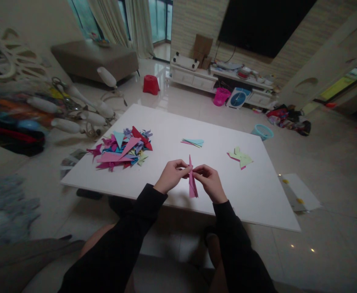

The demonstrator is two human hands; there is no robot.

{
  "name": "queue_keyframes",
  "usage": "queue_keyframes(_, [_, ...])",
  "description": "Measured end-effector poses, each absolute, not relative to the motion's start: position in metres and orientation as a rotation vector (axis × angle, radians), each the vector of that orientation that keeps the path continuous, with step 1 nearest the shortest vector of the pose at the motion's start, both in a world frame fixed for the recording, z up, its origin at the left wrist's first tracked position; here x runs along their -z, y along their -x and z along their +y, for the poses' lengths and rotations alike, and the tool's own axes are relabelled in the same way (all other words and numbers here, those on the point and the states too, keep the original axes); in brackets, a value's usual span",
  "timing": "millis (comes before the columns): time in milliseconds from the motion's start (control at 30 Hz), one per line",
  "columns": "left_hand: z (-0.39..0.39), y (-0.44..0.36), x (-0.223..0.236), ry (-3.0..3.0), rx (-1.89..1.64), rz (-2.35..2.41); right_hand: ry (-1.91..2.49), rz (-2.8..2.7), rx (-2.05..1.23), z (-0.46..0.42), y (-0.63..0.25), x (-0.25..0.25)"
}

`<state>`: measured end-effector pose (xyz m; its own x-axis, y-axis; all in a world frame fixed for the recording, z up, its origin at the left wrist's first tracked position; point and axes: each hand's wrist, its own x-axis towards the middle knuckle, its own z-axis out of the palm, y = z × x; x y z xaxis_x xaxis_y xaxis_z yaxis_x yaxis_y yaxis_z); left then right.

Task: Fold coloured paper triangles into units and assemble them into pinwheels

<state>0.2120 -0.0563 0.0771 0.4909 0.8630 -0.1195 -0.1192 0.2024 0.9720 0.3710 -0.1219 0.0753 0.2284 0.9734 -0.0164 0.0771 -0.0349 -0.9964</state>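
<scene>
Between both hands, above the near edge of the white table, is a folded piece of pink paper [192,188], long, narrow and upright. My left hand [173,174] pinches it from the left side, near its middle. From the right, the fingertips of my right hand [208,179] close on it at about the same height. Just beyond my hands lies a small stack of folded paper strips [193,142], light blue on top. To the right rest light green folded papers [240,156] with some pink beneath. A heap of colourful folded papers [125,148] covers the table's left part.
The white table [166,122] has a lamp with several white shades [93,118] close to its left edge. On the floor behind stand a red stool [151,84] and a pink basket [221,97]. A light blue basket [263,131] is by the right far corner.
</scene>
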Motion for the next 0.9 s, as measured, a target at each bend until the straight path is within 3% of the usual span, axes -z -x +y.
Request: queue_keyframes(900, [-0.0583, -0.2102, -0.0787, -1.246, -0.886, 0.792, 1.328, -1.138, -1.097, -0.1272, -0.3701, -0.0824])
